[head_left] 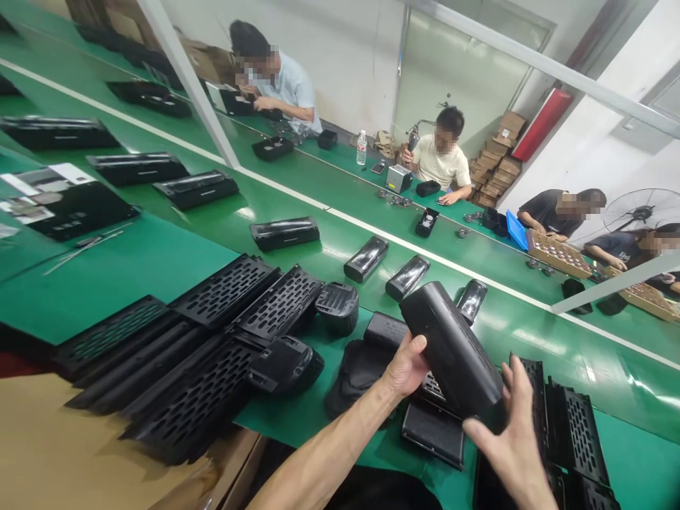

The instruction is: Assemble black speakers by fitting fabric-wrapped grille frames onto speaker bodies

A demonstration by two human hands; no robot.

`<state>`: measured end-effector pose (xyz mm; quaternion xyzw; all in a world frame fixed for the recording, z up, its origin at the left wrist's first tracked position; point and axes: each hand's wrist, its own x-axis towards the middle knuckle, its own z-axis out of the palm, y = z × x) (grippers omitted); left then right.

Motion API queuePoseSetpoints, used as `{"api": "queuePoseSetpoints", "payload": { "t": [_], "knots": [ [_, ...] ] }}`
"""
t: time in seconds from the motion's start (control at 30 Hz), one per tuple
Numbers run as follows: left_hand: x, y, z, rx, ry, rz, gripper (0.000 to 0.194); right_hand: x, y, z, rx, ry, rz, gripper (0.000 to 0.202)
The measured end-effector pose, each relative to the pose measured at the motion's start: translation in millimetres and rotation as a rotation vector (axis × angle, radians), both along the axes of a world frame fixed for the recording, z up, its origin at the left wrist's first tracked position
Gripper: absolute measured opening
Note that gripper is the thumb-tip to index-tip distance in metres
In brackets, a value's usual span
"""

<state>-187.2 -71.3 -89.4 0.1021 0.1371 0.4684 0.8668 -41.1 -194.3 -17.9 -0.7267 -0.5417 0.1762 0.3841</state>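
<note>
My left hand [410,365] is closed around the side of a black rectangular plastic casing [451,347] with rounded edges, held tilted above the bench. By the casing's lower right end is my right hand [513,432], fingers and thumb spread around that end; whether they touch it is hard to tell. Beneath lie another dark casing [433,432] and a slotted black shell [385,329], partly covered by my hand and the held casing. Black slotted panels [576,425] are stacked to the right of my right hand.
Slotted grille panels [212,354] and two rounded black end pieces [284,365] cover the bench at left, above a cardboard box [106,439]. Glossy black units [284,232] stand along the green conveyor belt [329,265]. Several co-workers sit across it. A white post [191,85] rises at the left.
</note>
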Motion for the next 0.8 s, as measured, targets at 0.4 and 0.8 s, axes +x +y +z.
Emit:
{"api": "queuePoseSetpoints", "payload": {
  "t": [0.4,0.8],
  "knots": [
    [-24.9,42.3,27.0,0.325,0.187,-0.064,0.099,-3.7,-5.2,-22.9,0.314,0.053,-0.149,0.078],
    [-56.6,77.5,75.4,0.841,0.529,-0.136,0.096,24.6,-3.5,0.0,0.281,0.046,0.013,0.071]
  ]
}}
